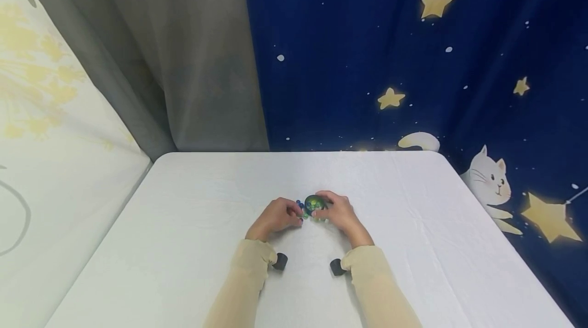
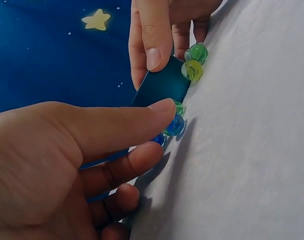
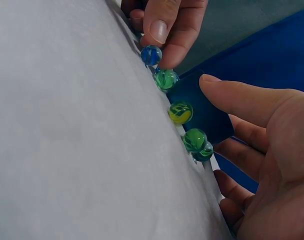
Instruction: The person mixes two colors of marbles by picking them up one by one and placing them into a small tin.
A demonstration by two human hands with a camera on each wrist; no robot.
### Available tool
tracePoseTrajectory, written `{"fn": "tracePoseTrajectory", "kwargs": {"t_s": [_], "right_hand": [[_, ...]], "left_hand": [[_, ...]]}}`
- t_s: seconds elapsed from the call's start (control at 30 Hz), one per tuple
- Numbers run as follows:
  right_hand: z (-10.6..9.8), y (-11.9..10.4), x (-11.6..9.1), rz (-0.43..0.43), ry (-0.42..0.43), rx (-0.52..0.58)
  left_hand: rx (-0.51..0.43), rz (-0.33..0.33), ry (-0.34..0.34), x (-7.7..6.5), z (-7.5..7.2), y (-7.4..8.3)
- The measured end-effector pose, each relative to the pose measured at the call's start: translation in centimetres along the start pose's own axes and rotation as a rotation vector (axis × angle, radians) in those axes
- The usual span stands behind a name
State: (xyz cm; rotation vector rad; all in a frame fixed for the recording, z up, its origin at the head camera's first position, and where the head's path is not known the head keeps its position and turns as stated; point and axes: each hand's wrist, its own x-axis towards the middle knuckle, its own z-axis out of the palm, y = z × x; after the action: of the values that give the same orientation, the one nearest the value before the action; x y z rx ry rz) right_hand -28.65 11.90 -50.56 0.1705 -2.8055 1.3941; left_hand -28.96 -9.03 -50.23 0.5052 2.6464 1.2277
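A small dark teal cup (image 1: 310, 197) stands on the table with green and yellow marbles (image 1: 317, 203) showing inside it. My right hand (image 1: 340, 211) grips its side, thumb on the near wall (image 3: 204, 107) and fingers behind. Left of the cup, my left hand (image 1: 279, 215) is low over the table, thumb and index finger apart beside a blue marble (image 2: 174, 125). Another blue marble (image 2: 159, 139) is partly hidden by the index fingertip. Along the cup's base lie a yellow-green marble (image 3: 181, 113) and green marbles (image 3: 195, 140); one more green marble (image 3: 166, 79) is near the left fingertips.
The white-covered table (image 1: 193, 205) extends around both hands. A grey curtain (image 1: 206, 62) and a blue star-patterned curtain (image 1: 340, 52) hang behind its far edge. Black wrist devices (image 1: 337, 267) show at both cuffs.
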Motion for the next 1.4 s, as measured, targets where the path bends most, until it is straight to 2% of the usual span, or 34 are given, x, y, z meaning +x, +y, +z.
{"fn": "tracePoseTrajectory", "kwargs": {"t_s": [0.3,0.73,1.0,1.4], "right_hand": [[-0.06,-0.01,0.09,0.005,-0.004,0.003],[0.04,0.06,0.02,-0.017,0.000,-0.001],[-0.09,-0.08,-0.04,-0.017,-0.002,-0.002],[-0.25,-0.28,-0.26,-0.008,-0.011,-0.001]], "left_hand": [[0.038,0.002,0.000,0.08,0.17,-0.20],[0.043,0.028,0.033,0.21,0.20,-0.38],[0.019,0.003,0.051,0.29,0.07,-0.39],[-0.016,0.053,0.091,0.18,-0.19,-0.19]]}}
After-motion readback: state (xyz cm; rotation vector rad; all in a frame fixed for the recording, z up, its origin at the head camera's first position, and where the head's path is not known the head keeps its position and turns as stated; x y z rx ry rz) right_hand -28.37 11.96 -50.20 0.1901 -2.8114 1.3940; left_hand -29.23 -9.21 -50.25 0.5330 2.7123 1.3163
